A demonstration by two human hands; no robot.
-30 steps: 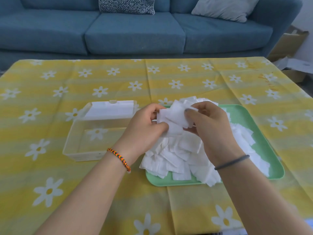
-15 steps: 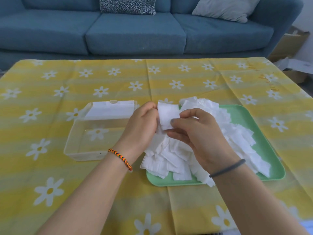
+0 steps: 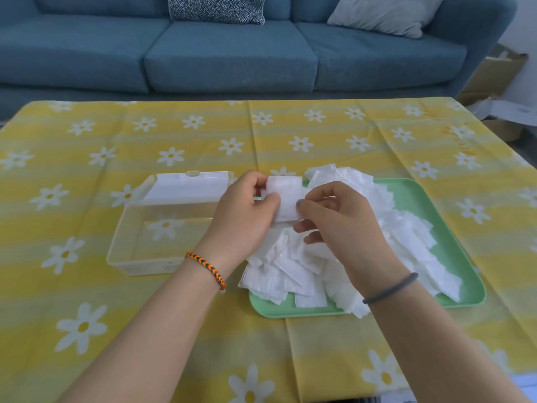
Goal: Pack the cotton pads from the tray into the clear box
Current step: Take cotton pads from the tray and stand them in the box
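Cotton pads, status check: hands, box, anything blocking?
Left hand and right hand both pinch a small pad stack above the tray. Clear box open, no pads inside. Path to box unobstructed.

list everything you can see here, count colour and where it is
clear box: one, transparent, lid open at the back, no pads inside, on the table left of the tray
tray: one, pale green, right of the box
cotton pads: a loose heap, too many to count, white, on the tray, some hanging over its near edge
held pads: a small stack, white, above the heap between both hands
tablecloth: one, yellow with white daisies, over the table
sofa: one, blue, behind the table
cushions: two, one patterned, one grey, on the sofa
cardboard boxes: brown, far right, on the floor
left hand: woven bracelet, grips the stack
right hand: dark band, pinches the stack
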